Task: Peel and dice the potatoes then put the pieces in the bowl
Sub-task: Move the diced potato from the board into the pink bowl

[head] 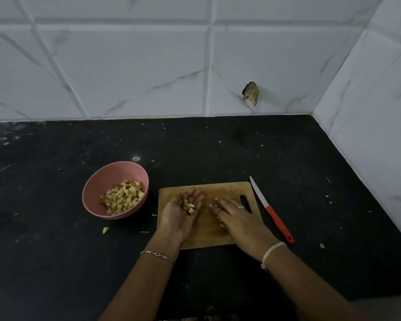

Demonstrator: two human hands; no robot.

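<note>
A pink bowl [92, 200] stands on the black counter, left of the wooden cutting board [220, 188], and holds a heap of diced potato [122, 197]. My left hand [180, 216] lies palm up over the board's left part, cupped around a few potato cubes [189, 206]. My right hand [235, 216] rests palm down on the middle of the board with its fingers spread flat; whether pieces lie under it is hidden. A knife with a red handle [278, 224] lies on the counter just right of the board, untouched.
One loose potato piece [105, 230] lies on the counter [218, 147] in front of the bowl. Small scraps dot the counter. A white tiled wall closes the back and the right side. A chipped hole [251, 92] shows in the back wall.
</note>
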